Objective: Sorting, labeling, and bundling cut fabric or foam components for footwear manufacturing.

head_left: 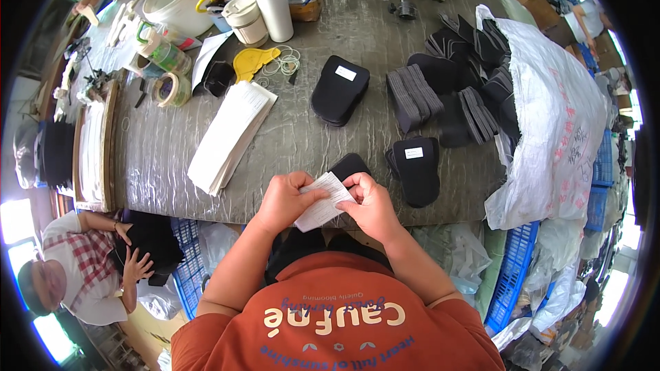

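Note:
A small white sheet of printed labels point(320, 205) is stretched between my two hands above the table's near edge. My left hand point(285, 200) pinches its left side, thumb on top. The fingers of my right hand point(371, 205) close on its right edge. Just beyond the sheet lies a black rounded pad point(349, 163), partly hidden by my right fingers. A stack of black pads with a white label point(414, 153) lies to the right of my hands. Farther off stands another labelled stack of black pads point(339, 93).
Loose black pads point(414, 99) spill from a white woven sack point(550, 117) at the right. A long stack of paper strips point(230, 137) lies left. Behind are a yellow piece point(253, 63), a white bottle point(272, 5) and a bucket point(177, 0). A co-worker point(89, 261) sits left.

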{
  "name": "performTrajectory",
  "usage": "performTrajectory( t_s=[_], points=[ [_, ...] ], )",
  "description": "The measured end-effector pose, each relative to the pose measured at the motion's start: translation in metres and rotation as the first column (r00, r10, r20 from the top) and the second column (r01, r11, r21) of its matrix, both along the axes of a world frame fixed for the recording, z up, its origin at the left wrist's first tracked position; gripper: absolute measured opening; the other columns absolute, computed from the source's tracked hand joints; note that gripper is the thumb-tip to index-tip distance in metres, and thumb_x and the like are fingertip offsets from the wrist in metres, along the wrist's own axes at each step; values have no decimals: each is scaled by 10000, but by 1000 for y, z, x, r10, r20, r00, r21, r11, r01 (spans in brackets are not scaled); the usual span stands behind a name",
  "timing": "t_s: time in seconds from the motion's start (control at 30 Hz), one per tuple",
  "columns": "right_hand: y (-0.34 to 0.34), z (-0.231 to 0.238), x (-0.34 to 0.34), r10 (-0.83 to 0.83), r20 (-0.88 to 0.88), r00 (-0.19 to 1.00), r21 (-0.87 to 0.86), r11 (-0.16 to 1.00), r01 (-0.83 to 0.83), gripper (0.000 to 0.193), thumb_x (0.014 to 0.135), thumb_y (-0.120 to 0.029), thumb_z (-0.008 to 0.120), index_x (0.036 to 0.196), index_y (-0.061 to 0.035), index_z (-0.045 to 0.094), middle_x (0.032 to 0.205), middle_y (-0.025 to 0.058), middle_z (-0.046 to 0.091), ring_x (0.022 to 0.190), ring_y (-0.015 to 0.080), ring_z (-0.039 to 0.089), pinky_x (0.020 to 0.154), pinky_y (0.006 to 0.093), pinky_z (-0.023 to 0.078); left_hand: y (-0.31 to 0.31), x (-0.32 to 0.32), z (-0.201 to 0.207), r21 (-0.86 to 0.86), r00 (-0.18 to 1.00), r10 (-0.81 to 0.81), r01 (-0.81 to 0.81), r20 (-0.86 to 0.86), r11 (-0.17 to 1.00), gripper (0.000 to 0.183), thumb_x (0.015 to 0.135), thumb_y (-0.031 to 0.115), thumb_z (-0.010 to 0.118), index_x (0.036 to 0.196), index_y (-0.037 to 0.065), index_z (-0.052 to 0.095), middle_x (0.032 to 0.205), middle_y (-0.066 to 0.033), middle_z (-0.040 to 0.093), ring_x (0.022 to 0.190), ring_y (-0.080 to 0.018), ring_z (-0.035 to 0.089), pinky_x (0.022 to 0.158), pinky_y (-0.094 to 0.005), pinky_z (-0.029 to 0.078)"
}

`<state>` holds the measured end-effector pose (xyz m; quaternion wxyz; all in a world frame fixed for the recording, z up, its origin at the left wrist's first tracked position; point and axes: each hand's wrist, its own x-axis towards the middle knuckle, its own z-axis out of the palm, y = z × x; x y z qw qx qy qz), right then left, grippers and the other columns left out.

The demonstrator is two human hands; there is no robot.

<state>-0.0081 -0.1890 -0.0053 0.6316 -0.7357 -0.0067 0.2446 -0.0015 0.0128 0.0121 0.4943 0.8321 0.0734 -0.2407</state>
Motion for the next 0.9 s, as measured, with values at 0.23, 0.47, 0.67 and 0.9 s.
performTrajectory(
  t_s=[0.23,0.47,0.67,0.9],
  points=[
    [1,-3,-5,-44,-167,985,30,998,50,255,812,3,674,1014,39,521,727,68,655,671,113,623,617,245,483,-4,-12,-6,-161,987,151,-141,50,977,218,777,177,748,775,-22,659,653,-51,627,587,-97,555,542,-289,458],
    [-1,-10,3,-106,337,935,-67,988,136,70,842,5,641,815,6,577,881,78,626,719,102,580,654,254,478,1,-21,-25,225,974,23,-75,227,971,272,805,215,709,730,-29,617,621,-141,583,548,-251,582,532,-371,454],
    [-14,-39,23,-132,243,961,-173,969,176,34,848,-13,631,840,18,620,724,58,634,643,86,576,600,247,467,-20,-27,-18,289,736,-493,400,465,870,180,817,184,656,769,20,601,1090,-170,614,1054,-345,564,869,-433,468],
    [-4,-49,22,-180,218,959,-165,962,218,50,846,-33,656,843,17,659,725,22,646,652,59,565,620,224,466,-24,-34,-32,351,674,-561,438,481,828,203,834,180,635,799,-14,585,1240,-186,554,1235,-351,472,1019,-432,408]
  ],
)
